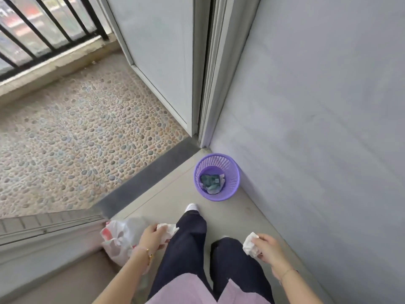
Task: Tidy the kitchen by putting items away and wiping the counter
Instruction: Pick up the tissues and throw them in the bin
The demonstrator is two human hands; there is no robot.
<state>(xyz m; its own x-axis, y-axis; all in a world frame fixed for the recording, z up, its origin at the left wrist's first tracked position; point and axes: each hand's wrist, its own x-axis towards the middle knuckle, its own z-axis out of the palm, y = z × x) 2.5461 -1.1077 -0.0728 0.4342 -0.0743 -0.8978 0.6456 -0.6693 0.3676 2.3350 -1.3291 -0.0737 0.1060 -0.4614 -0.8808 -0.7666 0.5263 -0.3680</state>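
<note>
Standing by doorway, facing purple bin (pixel 216 177) in corner by wall. My left hand (pixel 153 236) fingers clenched round crumpled tissue (pixel 167 228); right hand (pixel 266 246) pinching 2nd tissue wad (pixel 249 246).

Progress, my guess: wiping prob done, disposal pending, neither wad binned yet. No counter in view, can't confirm.

Count: 2 wads, 1 bin w/ some trash inside, 1 plastic bag (pixel 119 239) on floor by left hand.

My one view comes from the head, angled steeply down and forward over my own legs. My left hand (pixel 153 236) and right hand (pixel 268 249) sit close at the bottom edge; the purple bin (pixel 232 189) lies farther ahead by the wall (pixel 317 128), the balcony railing (pixel 43 29) farthest.
</note>
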